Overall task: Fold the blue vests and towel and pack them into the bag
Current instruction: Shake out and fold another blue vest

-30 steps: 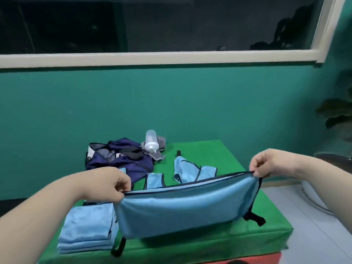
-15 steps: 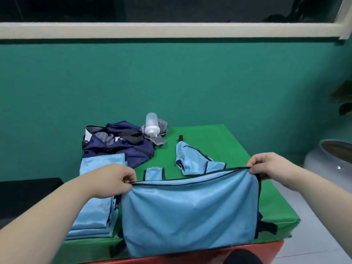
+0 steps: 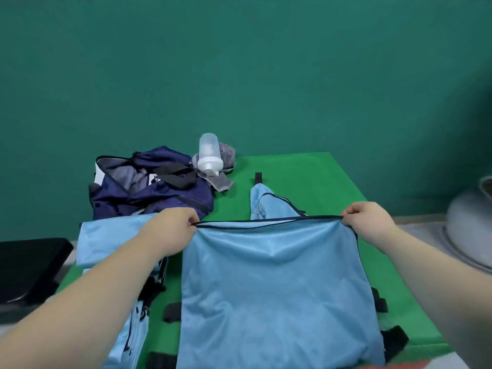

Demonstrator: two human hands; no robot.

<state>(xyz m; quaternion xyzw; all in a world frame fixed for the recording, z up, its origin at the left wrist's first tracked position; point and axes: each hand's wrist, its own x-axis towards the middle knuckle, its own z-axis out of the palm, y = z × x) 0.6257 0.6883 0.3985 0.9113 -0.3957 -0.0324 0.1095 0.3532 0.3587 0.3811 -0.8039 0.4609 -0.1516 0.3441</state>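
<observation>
Centre to lower centre of the frame: a light-blue mesh vest with dark navy piping (image 3: 274, 283), spread as a broad, roughly rectangular panel over the green cloth-covered table (image 3: 319, 177). Its fabric shows a fine weave and soft creases fanning down from the upper edge. Short black straps (image 3: 380, 304) project from its left and right sides. The piped upper edge is stretched taut between two hands. The left hand (image 3: 173, 225), at centre left, pinches the upper left corner with curled fingers. The right hand (image 3: 367, 222), at centre right, pinches the upper right corner likewise.

Left of the panel: a stack of folded light-blue vests (image 3: 111, 238), partly hidden by the left forearm. Just above the taut edge: another light-blue vest, unfolded and rumpled (image 3: 269, 206). Upper left of the table: a navy fabric bag (image 3: 149, 187) with its mouth open. Beside it, a translucent white plastic bottle (image 3: 210, 153) rests on a grey striped towel (image 3: 226, 155). Left edge: a black flat object (image 3: 29, 265). Right edge: a pale grey rounded vessel (image 3: 468, 222).
</observation>
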